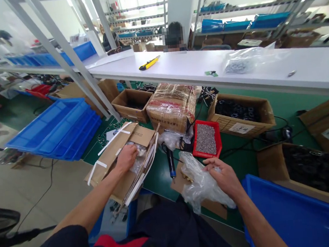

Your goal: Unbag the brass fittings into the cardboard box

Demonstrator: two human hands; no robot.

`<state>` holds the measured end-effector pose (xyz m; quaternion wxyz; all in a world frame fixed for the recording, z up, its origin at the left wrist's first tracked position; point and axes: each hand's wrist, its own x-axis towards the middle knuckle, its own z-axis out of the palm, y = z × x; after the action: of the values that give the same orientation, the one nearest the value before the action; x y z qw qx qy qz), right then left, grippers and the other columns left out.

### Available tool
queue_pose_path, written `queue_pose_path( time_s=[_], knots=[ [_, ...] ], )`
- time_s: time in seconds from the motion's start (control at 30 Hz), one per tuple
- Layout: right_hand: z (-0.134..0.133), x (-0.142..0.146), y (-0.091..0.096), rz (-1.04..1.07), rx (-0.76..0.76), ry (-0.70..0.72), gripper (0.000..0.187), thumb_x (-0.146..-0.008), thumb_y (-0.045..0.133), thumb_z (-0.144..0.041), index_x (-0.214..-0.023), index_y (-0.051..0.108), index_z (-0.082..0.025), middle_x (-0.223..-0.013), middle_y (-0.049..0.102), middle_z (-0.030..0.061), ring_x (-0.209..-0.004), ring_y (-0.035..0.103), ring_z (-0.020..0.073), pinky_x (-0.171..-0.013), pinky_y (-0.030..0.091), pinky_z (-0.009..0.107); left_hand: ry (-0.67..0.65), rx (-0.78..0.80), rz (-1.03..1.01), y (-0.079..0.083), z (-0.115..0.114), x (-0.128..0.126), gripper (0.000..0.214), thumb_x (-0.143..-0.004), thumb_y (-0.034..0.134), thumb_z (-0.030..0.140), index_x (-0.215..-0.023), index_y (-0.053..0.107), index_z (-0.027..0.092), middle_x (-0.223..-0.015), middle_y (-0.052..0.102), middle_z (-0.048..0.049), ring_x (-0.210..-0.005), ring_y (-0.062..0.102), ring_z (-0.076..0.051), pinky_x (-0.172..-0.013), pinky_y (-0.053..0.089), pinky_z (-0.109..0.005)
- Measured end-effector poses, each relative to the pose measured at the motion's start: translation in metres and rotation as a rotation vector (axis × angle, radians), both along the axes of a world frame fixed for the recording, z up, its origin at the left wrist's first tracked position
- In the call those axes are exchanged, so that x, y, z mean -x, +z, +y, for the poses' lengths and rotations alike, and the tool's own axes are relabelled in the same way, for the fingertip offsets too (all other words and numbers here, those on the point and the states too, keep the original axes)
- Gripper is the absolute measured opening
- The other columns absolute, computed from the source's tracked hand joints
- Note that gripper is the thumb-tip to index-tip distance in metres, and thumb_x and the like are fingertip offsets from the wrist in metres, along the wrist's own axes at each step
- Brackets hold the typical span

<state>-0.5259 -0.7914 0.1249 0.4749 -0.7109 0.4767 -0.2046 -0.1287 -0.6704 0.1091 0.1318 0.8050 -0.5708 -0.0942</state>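
My left hand (126, 157) reaches into an open cardboard box (119, 164) at the table's near edge, its fingers closed on a clear plastic bag (137, 160) inside. My right hand (225, 176) pinches a crumpled clear plastic bag (200, 183) that rests on a cardboard sheet in front of me. Just beyond that bag sits a red tray (206, 139) full of small grey parts. A blue-handled tool (171, 164) lies between the box and the bag.
A taped cardboard carton (172, 106) stands behind the red tray. Open boxes of dark parts (240, 113) line the green table. Blue bins (55, 129) are stacked at left, another blue bin (299, 215) at near right. A white shelf (194, 69) holds a yellow knife (149, 63); a person sits beyond.
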Motion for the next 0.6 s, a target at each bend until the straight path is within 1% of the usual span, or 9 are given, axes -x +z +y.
queue_pose_path(
  time_s=[0.07, 0.13, 0.17, 0.23, 0.3, 0.37, 0.43, 0.53, 0.6],
  knots=[
    [0.000, 0.000, 0.000, 0.020, 0.033, 0.017, 0.041, -0.081, 0.047, -0.035, -0.115, 0.058, -0.016, -0.083, 0.069, 0.0046, -0.073, 0.061, 0.0181, -0.072, 0.044, 0.031, 0.202, 0.149, 0.133, 0.013, -0.002, -0.005, 0.025, -0.089, 0.043, 0.034, -0.090, 0.062, 0.017, -0.088, 0.063, -0.0048, -0.087, 0.056, -0.020, -0.083, 0.044, -0.033],
    [-0.001, 0.000, 0.002, 0.020, 0.061, 0.017, 0.044, -0.083, 0.047, -0.041, -0.118, 0.058, -0.016, -0.080, 0.067, 0.0037, -0.072, 0.059, 0.0181, -0.071, 0.044, 0.031, 0.450, 0.421, 0.390, 0.035, -0.004, -0.008, 0.026, -0.088, 0.046, 0.040, -0.092, 0.059, 0.017, -0.081, 0.062, -0.0016, -0.075, 0.058, -0.017, -0.073, 0.047, -0.030],
    [-0.002, -0.001, 0.004, 0.010, 0.060, 0.014, 0.044, -0.084, 0.047, -0.043, -0.117, 0.060, -0.016, -0.079, 0.067, 0.0034, -0.070, 0.059, 0.0178, -0.069, 0.044, 0.030, 0.528, 0.579, 0.545, 0.049, -0.005, -0.008, 0.025, -0.086, 0.049, 0.041, -0.092, 0.056, 0.018, -0.079, 0.062, -0.0001, -0.070, 0.058, -0.015, -0.069, 0.048, -0.029],
    [-0.002, -0.007, 0.009, -0.027, 0.027, 0.021, 0.043, -0.083, 0.049, -0.047, -0.110, 0.063, -0.016, -0.079, 0.066, 0.0033, -0.067, 0.057, 0.0169, -0.066, 0.043, 0.029, 0.540, 0.878, 0.833, 0.082, -0.009, -0.001, 0.020, -0.084, 0.054, 0.038, -0.091, 0.052, 0.018, -0.073, 0.061, 0.0021, -0.062, 0.058, -0.013, -0.066, 0.050, -0.028],
    [0.001, -0.017, 0.018, -0.071, -0.019, 0.054, 0.041, -0.081, 0.053, -0.048, -0.104, 0.066, -0.016, -0.081, 0.066, 0.0032, -0.068, 0.056, 0.0161, -0.066, 0.044, 0.028, 0.452, 1.068, 1.071, 0.116, -0.013, 0.015, 0.014, -0.084, 0.056, 0.030, -0.085, 0.048, 0.019, -0.063, 0.057, 0.0044, -0.056, 0.056, -0.012, -0.065, 0.052, -0.031],
    [0.008, -0.031, 0.028, -0.095, -0.047, 0.112, 0.038, -0.080, 0.057, -0.046, -0.103, 0.067, -0.017, -0.082, 0.065, 0.0025, -0.069, 0.055, 0.0157, -0.068, 0.044, 0.027, 0.377, 1.145, 1.256, 0.144, -0.018, 0.042, 0.009, -0.086, 0.053, 0.025, -0.082, 0.047, 0.019, -0.058, 0.054, 0.0051, -0.054, 0.055, -0.013, -0.066, 0.054, -0.036],
    [0.018, -0.045, 0.038, -0.106, -0.058, 0.191, 0.041, -0.079, 0.059, -0.044, -0.112, 0.065, -0.020, -0.077, 0.063, 0.0006, -0.067, 0.054, 0.0149, -0.067, 0.044, 0.027, 0.352, 1.157, 1.427, 0.159, -0.025, 0.076, 0.010, -0.088, 0.050, 0.025, -0.081, 0.049, 0.018, -0.058, 0.054, 0.0044, -0.056, 0.056, -0.014, -0.068, 0.055, -0.038],
    [0.031, -0.064, 0.049, -0.140, -0.054, 0.269, 0.069, -0.074, 0.066, -0.050, -0.136, 0.048, -0.023, -0.067, 0.060, -0.0023, -0.061, 0.052, 0.0153, -0.065, 0.045, 0.028, 0.407, 1.059, 1.668, 0.161, -0.033, 0.133, 0.018, -0.090, 0.048, 0.033, -0.079, 0.052, 0.018, -0.060, 0.056, 0.0024, -0.062, 0.060, -0.014, -0.074, 0.055, -0.036],
    [0.038, -0.070, 0.053, -0.249, -0.021, 0.266, 0.085, -0.069, 0.069, -0.056, -0.142, 0.039, -0.024, -0.082, 0.066, 0.0018, -0.073, 0.060, 0.0196, -0.074, 0.049, 0.033, 0.464, 0.913, 1.808, 0.151, -0.036, 0.167, 0.024, -0.087, 0.051, 0.039, -0.077, 0.054, 0.018, -0.063, 0.059, 0.0005, -0.064, 0.062, -0.015, -0.075, 0.055, -0.035]
  ],
)
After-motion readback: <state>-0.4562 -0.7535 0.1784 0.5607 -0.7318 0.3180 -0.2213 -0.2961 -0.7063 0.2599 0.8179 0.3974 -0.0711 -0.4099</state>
